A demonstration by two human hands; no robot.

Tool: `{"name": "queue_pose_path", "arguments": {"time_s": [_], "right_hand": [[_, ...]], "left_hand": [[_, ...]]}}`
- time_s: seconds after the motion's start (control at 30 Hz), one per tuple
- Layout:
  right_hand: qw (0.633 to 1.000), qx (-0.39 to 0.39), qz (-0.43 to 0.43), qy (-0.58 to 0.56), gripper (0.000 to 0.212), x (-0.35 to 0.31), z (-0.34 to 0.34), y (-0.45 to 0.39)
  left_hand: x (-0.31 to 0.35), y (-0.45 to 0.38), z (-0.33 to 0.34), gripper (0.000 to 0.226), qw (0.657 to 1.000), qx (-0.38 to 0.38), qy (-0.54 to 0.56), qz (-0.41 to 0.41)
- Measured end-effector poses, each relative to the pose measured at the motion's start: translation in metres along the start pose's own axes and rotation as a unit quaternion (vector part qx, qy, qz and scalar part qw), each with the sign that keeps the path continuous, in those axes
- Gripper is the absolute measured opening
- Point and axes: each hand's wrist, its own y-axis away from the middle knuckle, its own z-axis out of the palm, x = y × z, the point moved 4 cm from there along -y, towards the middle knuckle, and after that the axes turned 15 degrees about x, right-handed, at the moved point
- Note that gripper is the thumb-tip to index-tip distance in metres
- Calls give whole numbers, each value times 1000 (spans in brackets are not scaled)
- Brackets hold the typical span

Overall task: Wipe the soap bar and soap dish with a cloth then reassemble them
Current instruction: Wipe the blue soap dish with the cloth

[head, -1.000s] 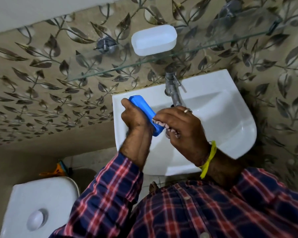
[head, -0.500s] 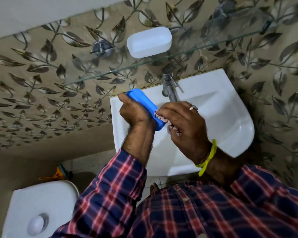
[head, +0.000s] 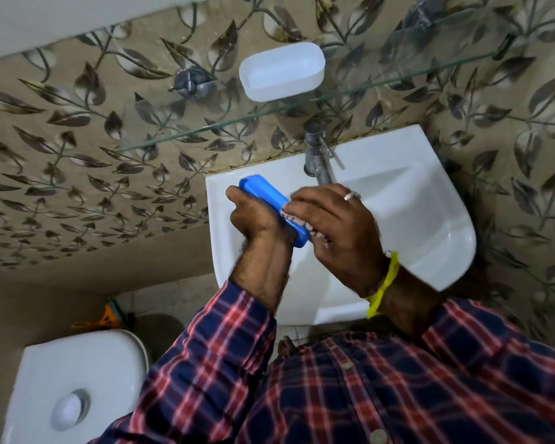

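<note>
Leaf-patterned wall behind sink [head: 430, 200]; blue soap dish [head: 263, 195] gripped by left hand [head: 257, 219]; cloth [head: 297, 219] pinched under right hand [head: 337, 229] fingers.

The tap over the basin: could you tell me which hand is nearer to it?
Right. The right hand sits just below the tap; the left hand is farther left, gripping the blue piece.

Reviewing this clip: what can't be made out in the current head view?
- Cloth: only a pale scrap shows between the blue piece and the right hand, whose fingers cover the rest.
- Soap bar: not visible anywhere; whether the blue piece hides it cannot be told.
- White dish on the glass shelf: contents unclear.
- Left hand: fingertips hidden behind the blue piece.
</note>
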Motion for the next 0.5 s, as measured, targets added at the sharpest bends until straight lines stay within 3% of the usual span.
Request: {"name": "queue_pose_path", "arguments": {"time_s": [0.17, 0.3, 0.4, 0.5], "right_hand": [[999, 28, -7, -43, 26, -1, -8, 14], [997, 50, 5, -56, 26, 1, -1, 6], [997, 51, 18, -58, 31, 0, -1, 13], [995, 73, 53, -52, 32, 2, -1, 18]], "left_hand": [[16, -7, 10, 47, 998, -38, 51, -19], [3, -12, 9, 52, 994, -51, 48, -85], [3, -11, 14, 63, 979, -116, 90, -142], [-4, -8, 13, 68, 974, -103, 92, -182]]}}
